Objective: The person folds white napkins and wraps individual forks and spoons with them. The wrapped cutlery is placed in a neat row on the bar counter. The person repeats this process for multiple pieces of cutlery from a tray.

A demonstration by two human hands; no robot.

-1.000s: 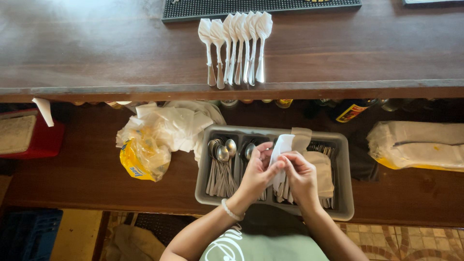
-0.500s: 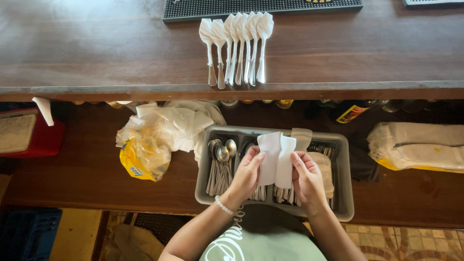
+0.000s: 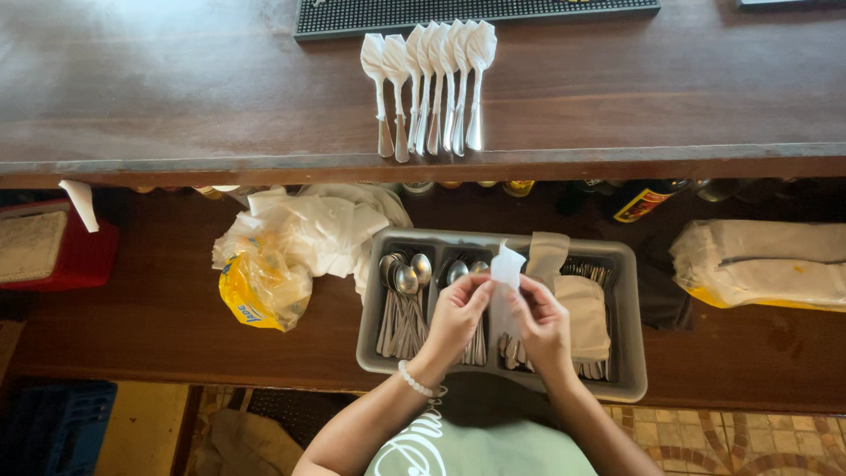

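Dark wooden counter (image 3: 176, 97) above, bearing a black ribbed mat (image 3: 476, 13) at its far edge and a fanned row of napkin-wrapped cutlery (image 3: 430, 84) just in front. Lower wooden shelf (image 3: 167, 339) beneath, carrying a grey cutlery tray (image 3: 627, 361) at the middle, crumpled white napkins (image 3: 308, 231) and a yellow bag (image 3: 260, 291) to its left. Red box (image 3: 75, 256) at far left, wrapped napkin pack (image 3: 767, 264) at far right, bottles (image 3: 648, 198) along the back.

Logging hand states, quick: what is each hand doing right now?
Left hand: closed on the white napkin, over the grey cutlery tray.
Right hand: closed on the same napkin.
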